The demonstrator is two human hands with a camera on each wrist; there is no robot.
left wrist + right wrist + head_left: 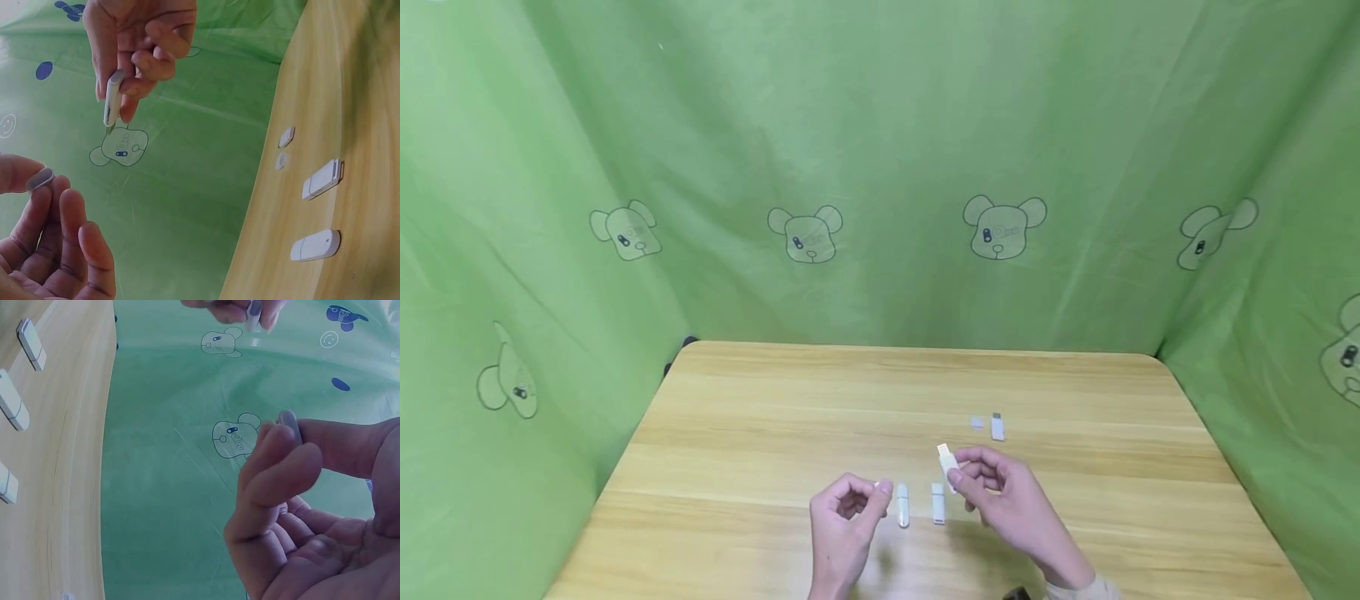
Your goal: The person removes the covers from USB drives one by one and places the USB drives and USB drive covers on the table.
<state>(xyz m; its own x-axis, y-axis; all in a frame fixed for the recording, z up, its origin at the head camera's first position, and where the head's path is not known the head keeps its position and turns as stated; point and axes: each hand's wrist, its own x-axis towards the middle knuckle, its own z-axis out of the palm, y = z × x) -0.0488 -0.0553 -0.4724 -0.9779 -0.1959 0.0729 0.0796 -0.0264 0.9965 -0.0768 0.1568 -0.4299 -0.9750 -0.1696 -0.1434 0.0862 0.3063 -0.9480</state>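
Note:
My left hand (846,521) pinches a small pale cap (40,179) between thumb and fingertips, a little above the table. In my right hand (1003,500) is a white USB stick (948,463), held between thumb and fingers with its metal plug bare and pointing away from me. The cap and the stick are apart. Between the hands, two white USB sticks with caps on, one with a rounded end (903,506) and one with a square end (938,503), lie side by side on the table.
Farther back on the wooden table (760,417) lie an uncapped USB stick (997,427) and a small loose cap (977,422). A green curtain (895,125) with bear heads encloses the back and sides of the table.

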